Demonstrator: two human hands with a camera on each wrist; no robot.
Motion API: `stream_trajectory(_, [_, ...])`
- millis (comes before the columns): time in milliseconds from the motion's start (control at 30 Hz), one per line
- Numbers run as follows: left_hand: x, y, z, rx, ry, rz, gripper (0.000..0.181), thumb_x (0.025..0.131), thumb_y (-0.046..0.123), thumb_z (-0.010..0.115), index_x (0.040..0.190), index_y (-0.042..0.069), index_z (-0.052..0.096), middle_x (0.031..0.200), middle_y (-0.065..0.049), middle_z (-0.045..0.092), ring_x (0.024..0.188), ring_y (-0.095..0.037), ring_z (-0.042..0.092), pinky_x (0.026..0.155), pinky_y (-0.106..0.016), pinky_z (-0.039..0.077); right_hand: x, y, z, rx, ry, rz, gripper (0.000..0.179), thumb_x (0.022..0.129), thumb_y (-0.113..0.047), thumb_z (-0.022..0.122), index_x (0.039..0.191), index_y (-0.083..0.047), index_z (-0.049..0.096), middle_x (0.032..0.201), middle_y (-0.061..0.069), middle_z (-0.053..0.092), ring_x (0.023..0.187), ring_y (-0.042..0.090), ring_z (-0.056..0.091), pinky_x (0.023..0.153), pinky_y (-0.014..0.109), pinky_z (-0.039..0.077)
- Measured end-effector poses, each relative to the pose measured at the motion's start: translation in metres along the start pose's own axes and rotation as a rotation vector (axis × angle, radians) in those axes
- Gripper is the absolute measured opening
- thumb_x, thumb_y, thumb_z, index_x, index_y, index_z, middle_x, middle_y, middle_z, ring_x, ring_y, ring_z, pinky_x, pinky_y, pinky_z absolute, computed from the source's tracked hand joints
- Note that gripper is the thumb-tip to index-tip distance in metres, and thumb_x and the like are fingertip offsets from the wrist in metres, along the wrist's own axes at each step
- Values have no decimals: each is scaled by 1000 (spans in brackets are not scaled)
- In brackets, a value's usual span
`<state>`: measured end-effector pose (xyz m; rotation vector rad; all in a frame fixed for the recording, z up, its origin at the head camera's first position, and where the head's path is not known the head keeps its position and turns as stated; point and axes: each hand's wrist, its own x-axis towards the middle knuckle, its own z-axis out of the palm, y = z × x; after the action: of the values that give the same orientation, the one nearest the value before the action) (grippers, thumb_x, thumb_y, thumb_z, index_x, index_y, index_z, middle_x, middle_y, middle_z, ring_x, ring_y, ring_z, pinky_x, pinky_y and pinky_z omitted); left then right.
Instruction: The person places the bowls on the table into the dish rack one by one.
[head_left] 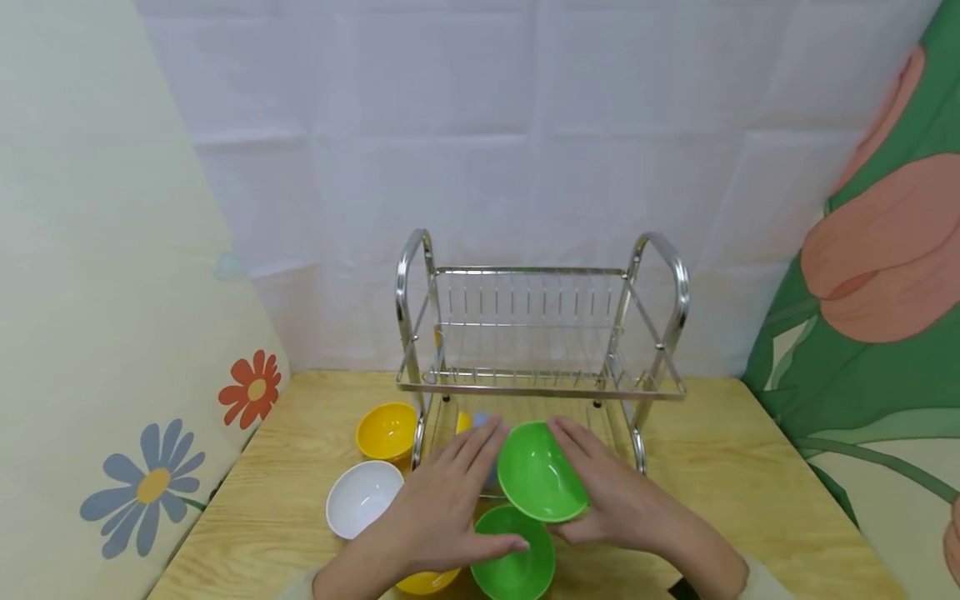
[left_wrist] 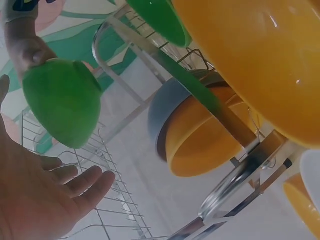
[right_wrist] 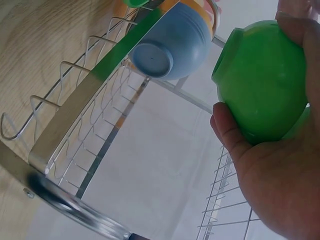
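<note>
My right hand (head_left: pixel 626 504) grips a green bowl (head_left: pixel 542 473) by its right side, tilted and lifted in front of the dish rack (head_left: pixel 540 392). In the right wrist view, the thumb and fingers curl round the outside of this bowl, whose foot faces left. My left hand (head_left: pixel 442 504) is spread beside the bowl's left edge, fingers extended and holding nothing; the left wrist view shows a gap between its fingers (left_wrist: pixel 90 187) and the bowl. Below the held bowl, a second green bowl (head_left: pixel 510 571) stands on the table, partly overlapped by my left thumb.
Left of the rack stand a yellow bowl (head_left: pixel 386 432) and a white bowl (head_left: pixel 360 504). Another yellow bowl (head_left: pixel 427 582) lies partly under my left forearm. A blue bowl (right_wrist: pixel 177 42) and a yellow bowl (left_wrist: pixel 207 142) sit on edge in the rack's lower tier.
</note>
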<state>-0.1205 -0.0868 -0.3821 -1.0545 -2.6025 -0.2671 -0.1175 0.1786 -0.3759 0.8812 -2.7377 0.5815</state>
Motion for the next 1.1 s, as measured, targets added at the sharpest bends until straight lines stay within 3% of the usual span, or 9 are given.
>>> stream_trajectory(467, [5, -6, 8, -101, -54, -38, 115, 79, 89, 43, 163, 21, 3, 168, 3, 18, 148, -25, 36, 113, -49, 43, 8, -12, 2, 18, -69, 8, 119, 65, -43, 89, 156, 1, 26, 158, 22, 34, 135, 40, 50, 99, 51, 53])
stream_trajectory(867, [1, -10, 14, -176, -64, -27, 118, 77, 89, 47, 163, 19, 5, 166, -4, 25, 144, -27, 43, 110, -49, 45, 11, -19, 6, 80, -104, -14, 120, 64, -40, 90, 158, -5, 24, 160, 18, 32, 137, 37, 48, 101, 46, 53])
stream_trajectory(1100, [2, -11, 16, -198, -61, -7, 116, 79, 87, 47, 162, 18, 6, 167, -3, 21, 144, -26, 42, 112, -48, 45, 12, -21, 6, 66, -108, -26, 119, 66, -40, 89, 158, -2, 24, 162, 17, 29, 137, 36, 48, 101, 46, 53])
